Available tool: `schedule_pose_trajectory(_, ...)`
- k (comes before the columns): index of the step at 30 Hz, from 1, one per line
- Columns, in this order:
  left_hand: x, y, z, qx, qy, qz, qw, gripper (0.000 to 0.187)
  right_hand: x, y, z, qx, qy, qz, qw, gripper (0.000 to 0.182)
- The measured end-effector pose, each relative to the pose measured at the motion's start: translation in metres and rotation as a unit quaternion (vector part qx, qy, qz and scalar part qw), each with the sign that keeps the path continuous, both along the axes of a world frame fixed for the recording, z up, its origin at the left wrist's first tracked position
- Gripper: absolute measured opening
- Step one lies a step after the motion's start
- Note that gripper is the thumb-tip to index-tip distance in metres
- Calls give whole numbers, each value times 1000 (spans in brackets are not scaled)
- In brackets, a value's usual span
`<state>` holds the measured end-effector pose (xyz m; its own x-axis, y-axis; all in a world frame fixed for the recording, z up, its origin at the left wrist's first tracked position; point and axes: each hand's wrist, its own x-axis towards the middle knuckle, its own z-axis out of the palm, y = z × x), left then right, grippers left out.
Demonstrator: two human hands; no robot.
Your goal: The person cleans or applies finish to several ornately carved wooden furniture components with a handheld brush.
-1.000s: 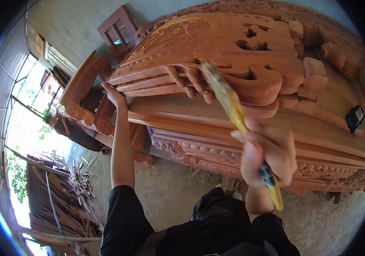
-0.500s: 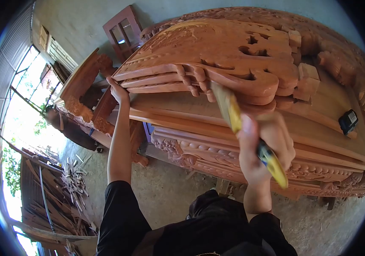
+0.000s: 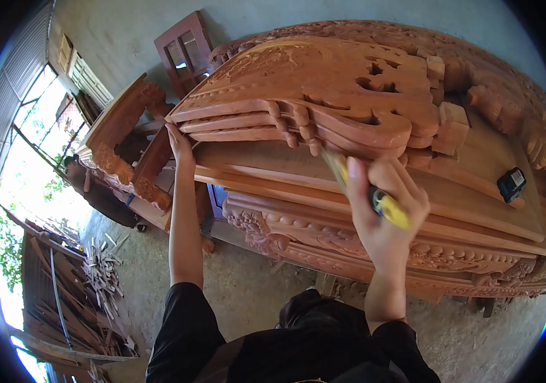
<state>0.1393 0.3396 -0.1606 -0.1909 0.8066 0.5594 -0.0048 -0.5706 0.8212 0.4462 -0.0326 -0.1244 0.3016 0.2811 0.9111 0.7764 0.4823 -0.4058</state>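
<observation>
A stack of carved reddish wooden panels [image 3: 324,76] lies on a broad wooden surface. My left hand [image 3: 180,142] rests against the stack's left end, its fingers along the edge. My right hand [image 3: 391,198] is closed round a yellow and black handled tool [image 3: 393,210], whose thin blurred end points up and left toward the carved knobs [image 3: 303,121] on the panels' near edge. Whether the tool's end touches the wood I cannot tell.
A black tape measure [image 3: 512,184] sits at the right. Carved furniture [image 3: 113,137] and a person [image 3: 104,198] are at the left, with wood scraps [image 3: 103,268] on the floor. A window frame [image 3: 184,51] leans on the wall.
My right hand has shifted slightly, and the tool is tilted differently and appears less blurred. The whole view has moved a little. My left hand stays at the stack's end.
</observation>
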Motion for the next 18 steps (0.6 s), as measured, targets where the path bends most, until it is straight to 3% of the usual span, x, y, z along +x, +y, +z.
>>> schedule_pose_trajectory(1, 0, -1, 1, 0, -4, -16, 1000, 71, -1, -5, 4, 12, -8, -31, 999, 24)
schedule_pose_trajectory(2, -1, -1, 3, 0, -4, -15, 1000, 71, -3, -1, 1, 118, 42, 18, 992, 24)
schedule_pose_trajectory(5, -4, 4, -3, 1, 3, 13, 1000, 70, -7, 16, -1, 175, 14, -13, 984, 24)
schedule_pose_trajectory(6, -4, 1, -2, 4, 5, 0, 1000, 70, -7, 18, -1, 73, 26, 15, 997, 24)
schedule_pose_trajectory(7, -2, -2, 1, 9, 7, -15, 1000, 70, -8, 11, 1, 73, 27, 14, 997, 24)
schedule_pose_trajectory(9, 1, -2, 3, 10, -11, -25, 1000, 70, -10, -12, 5, -63, 46, -4, 997, 20)
schedule_pose_trajectory(10, 1, 0, 2, 8, -30, -32, 999, 70, -11, -15, 1, 9, 62, -6, 998, 21)
schedule_pose_trajectory(11, 0, 2, 1, 7, -33, -30, 999, 70, -13, -10, -2, 8, 59, -4, 998, 21)
schedule_pose_trajectory(13, -6, 10, -1, -10, 0, 3, 1000, 77, -16, 2, -8, 183, 120, 40, 975, 26)
schedule_pose_trajectory(14, -7, 13, -7, -14, -2, 5, 1000, 77, -8, 6, -2, 143, 45, -6, 989, 22)
schedule_pose_trajectory(15, -5, 11, -8, -9, 6, 21, 1000, 78, -7, 2, -2, 139, 44, -4, 989, 22)
schedule_pose_trajectory(17, -2, 9, -7, -1, 12, 39, 999, 80, -7, -7, -2, -76, 63, -3, 995, 16)
schedule_pose_trajectory(18, 0, 9, -5, 11, 35, 80, 996, 80, -6, -14, -7, -60, 83, 1, 995, 15)
